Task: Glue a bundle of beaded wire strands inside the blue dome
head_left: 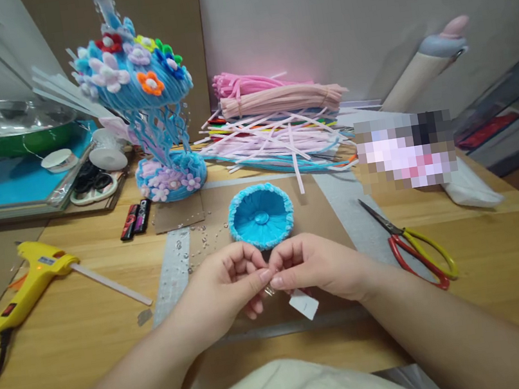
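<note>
My left hand and my right hand meet fingertip to fingertip over a brown card sheet, both pinched on a tiny bead or thread piece too small to name. A small white card tag hangs below my right hand. Just beyond my fingers lies a blue pipe-cleaner bowl, open side up. Small clear beads are scattered to its left.
A tall blue flowered pipe-cleaner ornament stands at the back. Bundles of pipe cleaners lie behind the bowl. Red-and-yellow scissors rest on the right, a yellow glue gun on the left, two lighters near the ornament.
</note>
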`<control>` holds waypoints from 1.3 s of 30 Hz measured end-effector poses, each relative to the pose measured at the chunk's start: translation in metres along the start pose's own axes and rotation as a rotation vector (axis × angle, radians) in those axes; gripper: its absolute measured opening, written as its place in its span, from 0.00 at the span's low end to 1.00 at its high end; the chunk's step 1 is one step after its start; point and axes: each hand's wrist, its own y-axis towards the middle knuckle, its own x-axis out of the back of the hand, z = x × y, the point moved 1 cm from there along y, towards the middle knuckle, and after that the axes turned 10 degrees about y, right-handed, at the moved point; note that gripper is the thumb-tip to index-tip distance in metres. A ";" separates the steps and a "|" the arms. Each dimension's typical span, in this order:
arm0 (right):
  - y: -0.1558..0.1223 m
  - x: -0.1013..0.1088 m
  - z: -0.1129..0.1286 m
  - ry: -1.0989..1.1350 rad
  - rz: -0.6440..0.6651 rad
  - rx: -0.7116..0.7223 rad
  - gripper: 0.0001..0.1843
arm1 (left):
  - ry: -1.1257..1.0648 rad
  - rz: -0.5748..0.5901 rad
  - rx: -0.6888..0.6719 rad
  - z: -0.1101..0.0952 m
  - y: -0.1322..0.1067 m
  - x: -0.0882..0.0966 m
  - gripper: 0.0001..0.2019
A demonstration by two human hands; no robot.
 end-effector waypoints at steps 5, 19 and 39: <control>-0.001 0.004 0.006 0.035 -0.059 0.123 0.11 | 0.014 -0.170 -0.158 -0.005 -0.003 0.005 0.08; -0.015 -0.022 0.004 -0.278 -0.021 0.322 0.14 | 0.114 -0.247 -0.363 -0.004 -0.011 -0.001 0.06; -0.010 -0.023 0.003 0.145 -0.193 0.302 0.12 | -0.121 -0.170 -0.388 0.003 -0.005 -0.003 0.16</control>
